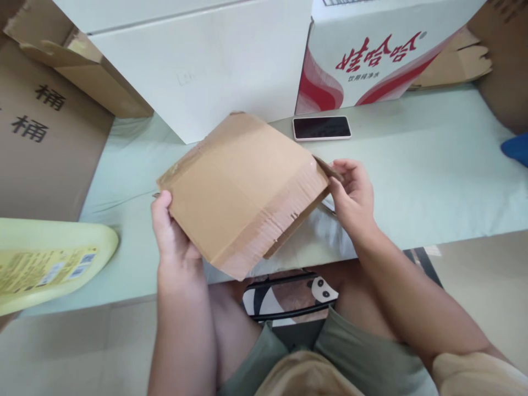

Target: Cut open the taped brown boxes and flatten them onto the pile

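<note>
Holds the brown cardboard box [247, 190] over the green table [433, 165], pinched in left hand [171, 228] and right hand [352, 192]. Points cornerwise, with its taped edge [272, 225] slanting up rightward; looks too square to tell a longer way. Has a plain white box [198, 71] close behind, a phone [322, 127] behind right, a yellow bottle [58, 261] at left.

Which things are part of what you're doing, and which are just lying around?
Being used:
- cardboard, held by left fingers and right fingers

Just around:
- phone
- yellow bottle
- white box
- red-and-white box
- brown boxes
</note>
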`<action>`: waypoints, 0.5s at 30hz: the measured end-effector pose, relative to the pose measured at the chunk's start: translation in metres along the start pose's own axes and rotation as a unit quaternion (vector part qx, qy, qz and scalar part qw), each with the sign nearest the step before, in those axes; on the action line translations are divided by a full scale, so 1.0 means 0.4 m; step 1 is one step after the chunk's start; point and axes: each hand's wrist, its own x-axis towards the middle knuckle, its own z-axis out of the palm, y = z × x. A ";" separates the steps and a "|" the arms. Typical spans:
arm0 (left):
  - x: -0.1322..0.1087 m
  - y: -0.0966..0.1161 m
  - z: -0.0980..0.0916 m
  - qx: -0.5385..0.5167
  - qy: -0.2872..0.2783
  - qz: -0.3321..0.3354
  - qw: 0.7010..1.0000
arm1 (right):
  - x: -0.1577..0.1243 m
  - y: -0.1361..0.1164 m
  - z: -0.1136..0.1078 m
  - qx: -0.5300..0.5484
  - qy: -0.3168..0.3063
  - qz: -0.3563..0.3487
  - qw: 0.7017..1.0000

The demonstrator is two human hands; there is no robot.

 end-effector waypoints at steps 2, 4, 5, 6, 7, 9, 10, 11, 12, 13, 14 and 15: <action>0.009 -0.002 -0.001 -0.004 0.003 0.034 0.999 | -0.003 0.001 0.004 -0.014 0.035 -0.021 0.999; 0.016 -0.006 0.001 -0.012 0.003 0.057 0.998 | -0.008 -0.008 0.008 -0.059 0.048 -0.077 0.994; 0.018 -0.008 0.003 -0.016 0.003 0.065 0.998 | -0.012 -0.015 0.011 -0.084 0.040 -0.117 0.989; 0.018 -0.011 0.006 -0.019 0.002 0.070 0.997 | -0.017 -0.024 0.017 -0.106 0.022 -0.159 0.981; 0.016 -0.015 0.010 -0.022 0.002 0.072 0.997 | -0.025 -0.033 0.024 -0.125 -0.002 -0.196 0.973; 0.006 -0.024 0.022 -0.028 0.002 0.074 0.997 | -0.045 -0.049 0.047 -0.162 -0.055 -0.243 0.955; -0.001 -0.030 0.029 -0.030 0.002 0.073 0.997 | -0.059 -0.054 0.060 -0.179 -0.078 -0.254 0.947; -0.010 -0.037 0.037 -0.032 0.002 0.070 0.997 | -0.074 -0.057 0.074 -0.193 -0.100 -0.258 0.941; -0.018 -0.044 0.045 -0.032 0.001 0.067 0.997 | -0.090 -0.056 0.088 -0.202 -0.120 -0.260 0.937; -0.027 -0.052 0.052 -0.030 -0.002 0.062 0.998 | -0.107 -0.052 0.101 -0.204 -0.140 -0.261 0.933; -0.035 -0.060 0.058 -0.025 -0.006 0.056 0.998 | -0.123 -0.045 0.112 -0.201 -0.162 -0.259 0.931; -0.042 -0.068 0.063 -0.019 -0.014 0.049 0.999 | -0.137 -0.037 0.121 -0.195 -0.186 -0.253 0.929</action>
